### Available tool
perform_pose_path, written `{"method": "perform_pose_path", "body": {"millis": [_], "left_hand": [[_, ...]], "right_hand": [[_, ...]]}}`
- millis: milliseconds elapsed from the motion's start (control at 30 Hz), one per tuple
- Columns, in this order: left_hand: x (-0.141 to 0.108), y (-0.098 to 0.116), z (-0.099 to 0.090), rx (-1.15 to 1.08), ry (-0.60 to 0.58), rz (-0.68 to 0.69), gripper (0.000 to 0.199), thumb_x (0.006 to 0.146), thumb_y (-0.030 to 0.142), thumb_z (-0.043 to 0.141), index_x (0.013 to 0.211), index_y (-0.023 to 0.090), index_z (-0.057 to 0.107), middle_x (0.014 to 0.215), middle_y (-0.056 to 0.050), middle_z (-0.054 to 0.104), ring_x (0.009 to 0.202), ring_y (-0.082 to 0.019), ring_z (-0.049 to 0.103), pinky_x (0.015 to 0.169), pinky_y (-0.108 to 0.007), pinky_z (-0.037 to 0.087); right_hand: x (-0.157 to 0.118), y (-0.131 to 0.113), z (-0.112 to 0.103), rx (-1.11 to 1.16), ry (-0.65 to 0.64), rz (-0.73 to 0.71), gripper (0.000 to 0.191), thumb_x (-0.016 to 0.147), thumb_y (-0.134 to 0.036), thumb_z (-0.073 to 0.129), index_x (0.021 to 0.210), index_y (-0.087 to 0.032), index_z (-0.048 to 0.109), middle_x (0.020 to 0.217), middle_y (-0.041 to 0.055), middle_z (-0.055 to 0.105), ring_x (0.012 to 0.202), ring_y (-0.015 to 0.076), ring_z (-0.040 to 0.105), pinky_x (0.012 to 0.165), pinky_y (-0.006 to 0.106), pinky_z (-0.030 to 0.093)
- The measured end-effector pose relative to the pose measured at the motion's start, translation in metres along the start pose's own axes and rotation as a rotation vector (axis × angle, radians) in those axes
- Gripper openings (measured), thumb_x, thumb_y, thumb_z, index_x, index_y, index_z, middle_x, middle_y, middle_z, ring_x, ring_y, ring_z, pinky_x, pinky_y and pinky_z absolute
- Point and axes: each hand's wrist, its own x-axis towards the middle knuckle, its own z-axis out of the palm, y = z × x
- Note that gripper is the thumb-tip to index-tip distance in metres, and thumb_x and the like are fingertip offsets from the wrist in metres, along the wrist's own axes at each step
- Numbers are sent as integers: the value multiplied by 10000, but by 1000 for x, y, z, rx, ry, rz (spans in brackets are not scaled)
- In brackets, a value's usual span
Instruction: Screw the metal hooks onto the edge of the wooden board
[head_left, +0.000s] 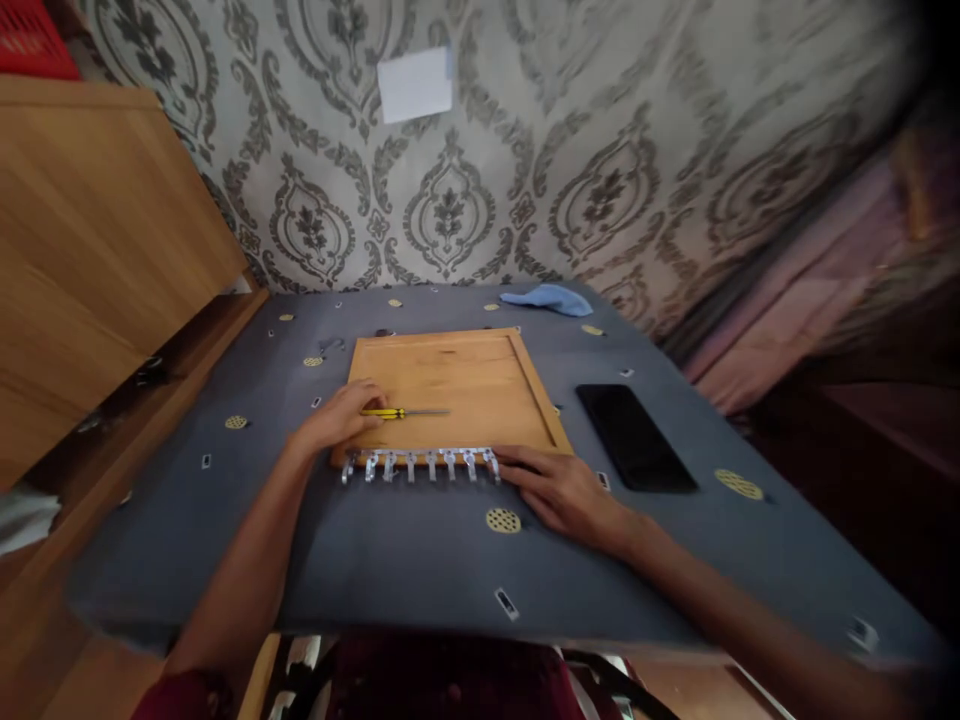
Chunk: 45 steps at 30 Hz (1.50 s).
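A yellow-handled screwdriver [390,413] lies across the lower left of a framed wooden board [457,385], its shaft pointing right. My left hand [349,412] is closed around the handle, resting on the board's left edge. Along the near edge of the board runs a metal hook rail [420,459] with several silver hooks hanging toward me. At its right end is my right hand [562,490], fingers close together, gripping the rail's end against the board's corner. The undersides of the right fingers are hidden.
A black phone [636,438] lies right of the board on the grey patterned tablecloth [420,560]. Behind it is a blue cloth [551,299]. A small hook-like metal piece [331,345] sits at the back left. A wooden cabinet [105,250] stands left; the papered wall [450,200] closes the back.
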Motion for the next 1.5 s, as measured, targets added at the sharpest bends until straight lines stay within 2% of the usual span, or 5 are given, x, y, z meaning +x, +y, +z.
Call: {"method": "perform_pose_path", "body": {"millis": [500,767,967,1167,1500], "left_hand": [[2,-3,0,-109,107,-37,330,940,371,602,1181,145,604,1167,-90,635,1014,-200,640,877,-411,568],[13,6,6,-456,384,-59,286,942,367,603,1096,126,617,1012,-57,654,846,-148,645,741,-323,578],[18,50,0,-668,648,19,315,863,454,675,945,156,612,807,0,608,704,-107,619,635,-246,574],[23,113,-10,-704,712,127,274,851,459,678,919,201,618,774,-2,621,686,-102,620,607,-207,575],[23,156,35,-653,748,223,154,926,344,613,958,194,600,849,-12,641,763,-105,619,708,-242,540]], "right_hand": [[3,-4,1,-39,-22,30,366,893,-98,464,1174,-152,693,1268,148,674,1112,238,683,894,403,594],[2,-4,1,-37,-24,44,371,896,-101,465,1186,-171,686,1277,122,672,1127,212,673,906,367,581],[5,-4,0,-39,-41,40,338,905,-106,467,1160,-152,685,1237,130,679,1033,201,694,858,359,583],[11,2,-5,-44,-99,-21,320,903,-121,483,1163,-147,669,1199,129,680,893,192,701,733,332,571],[7,4,1,-54,-79,-15,300,934,-152,462,1177,-152,638,1214,115,658,822,165,671,675,299,516]]}}
